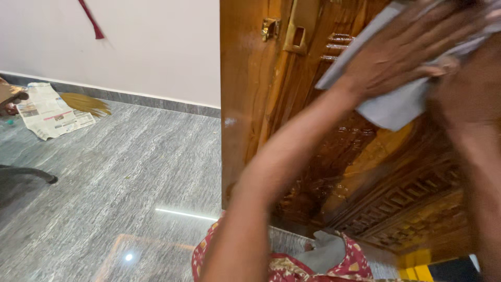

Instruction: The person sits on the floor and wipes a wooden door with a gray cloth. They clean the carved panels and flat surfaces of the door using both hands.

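Note:
My left hand [407,47] is raised against a glossy carved wooden door [323,156] and presses a pale grey cloth [391,107] flat on its upper panel. My right hand [472,89] comes up at the far right edge, blurred, and touches the same cloth from the right. Both forearms reach up from the bottom of the view. A brass latch plate [296,26] and a small brass catch [269,28] sit on the door to the left of the cloth. My red patterned garment [292,266] shows at the bottom.
Grey polished stone floor [115,193] spreads to the left. A newspaper [49,110] and a straw broom [86,103] lie by the white wall [151,47]. A dark chair leg [31,173] juts in at the left edge. A red strap [91,20] hangs on the wall.

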